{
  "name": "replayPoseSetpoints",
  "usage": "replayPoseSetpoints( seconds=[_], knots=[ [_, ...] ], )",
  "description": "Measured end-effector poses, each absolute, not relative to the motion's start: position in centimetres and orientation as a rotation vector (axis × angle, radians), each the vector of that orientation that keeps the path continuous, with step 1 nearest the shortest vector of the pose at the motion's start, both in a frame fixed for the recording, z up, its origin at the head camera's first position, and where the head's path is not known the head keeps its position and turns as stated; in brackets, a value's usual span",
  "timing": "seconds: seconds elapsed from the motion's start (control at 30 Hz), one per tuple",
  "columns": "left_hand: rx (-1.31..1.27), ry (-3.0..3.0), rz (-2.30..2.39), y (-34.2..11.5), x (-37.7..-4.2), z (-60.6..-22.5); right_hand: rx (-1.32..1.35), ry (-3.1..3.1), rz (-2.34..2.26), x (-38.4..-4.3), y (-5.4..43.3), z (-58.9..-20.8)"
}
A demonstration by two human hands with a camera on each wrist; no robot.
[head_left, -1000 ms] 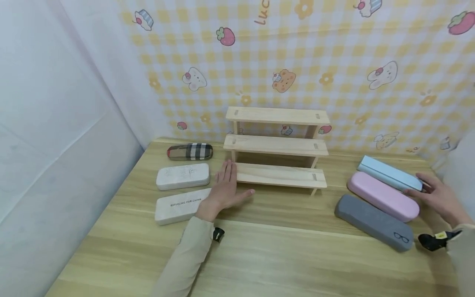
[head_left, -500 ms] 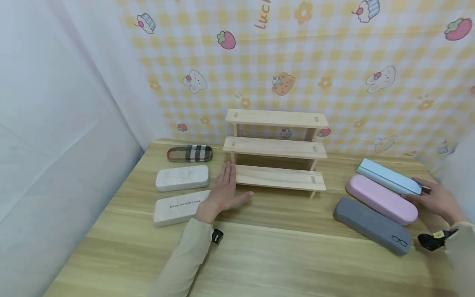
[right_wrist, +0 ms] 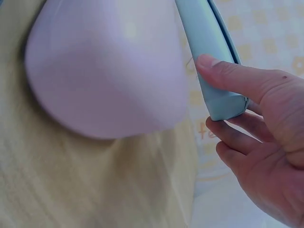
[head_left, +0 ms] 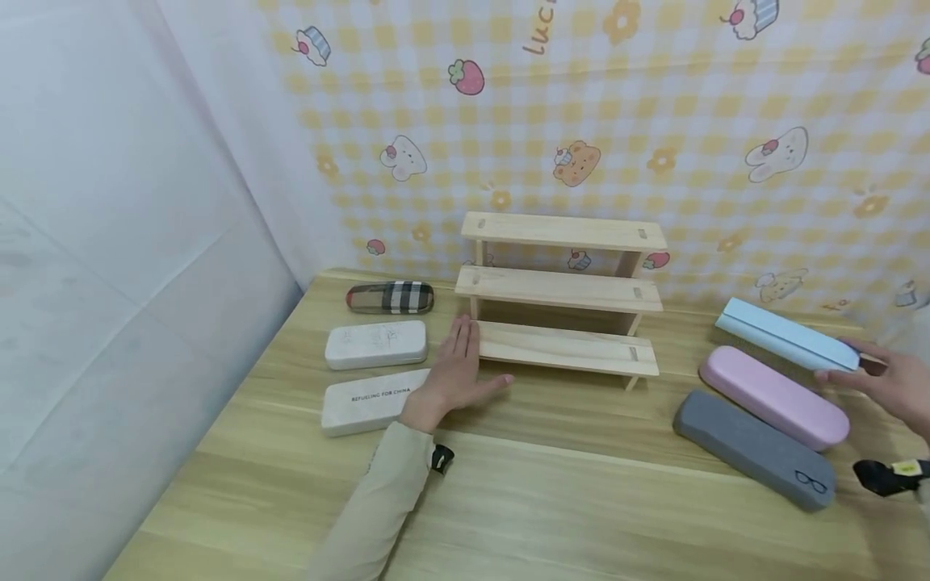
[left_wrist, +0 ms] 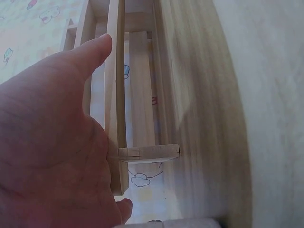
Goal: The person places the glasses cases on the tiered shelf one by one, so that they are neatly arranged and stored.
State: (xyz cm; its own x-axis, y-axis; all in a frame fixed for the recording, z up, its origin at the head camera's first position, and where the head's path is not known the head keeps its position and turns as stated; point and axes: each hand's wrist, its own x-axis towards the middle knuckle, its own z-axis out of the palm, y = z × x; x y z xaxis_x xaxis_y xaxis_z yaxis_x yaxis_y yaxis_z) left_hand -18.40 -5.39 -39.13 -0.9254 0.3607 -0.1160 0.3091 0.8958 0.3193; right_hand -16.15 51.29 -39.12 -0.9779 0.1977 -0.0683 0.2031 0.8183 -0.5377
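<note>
blue case [head_left: 788,335] lifts, pinched by right hand [head_left: 892,386]; left hand [head_left: 452,381], fingers straight, touches shelf [head_left: 567,349]; white case [head_left: 363,407] says "refueling for china".

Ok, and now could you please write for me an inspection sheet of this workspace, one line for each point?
Surface: table, wood-grain, with a lengthwise seam.
Job's things: blue case, held at one end; three-shelf wooden rack, upright.
Clutter: pink case and grey case at right; plaid case, white case and lettered case at left.
Left hand: fingers straight, touching the lowest shelf's left end.
Right hand: pinches the blue case's near end, thumb on top.
Cables: nothing seen.
Surroundings: yellow-checked cloth behind; white covering at left.
</note>
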Motion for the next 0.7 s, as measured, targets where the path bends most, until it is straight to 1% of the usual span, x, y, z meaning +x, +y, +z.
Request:
replayPoseSetpoints(
  seconds=[0.1, 0.43, 0.7],
  knots=[
    [0.523, 2.899, 0.439, -5.4, -18.4, -39.2, 0.339, 3.0, -0.893, -16.1, 50.9, -38.4],
    [0.537, 2.905, 0.48, -5.5, -18.1, -39.0, 0.244, 3.037, -1.011, -16.5, 49.9, -36.3],
    [0.534, 2.888, 0.493, -5.5, -18.3, -39.2, 0.279, 2.968, -1.108, -16.5, 49.1, -34.9]
  ],
)
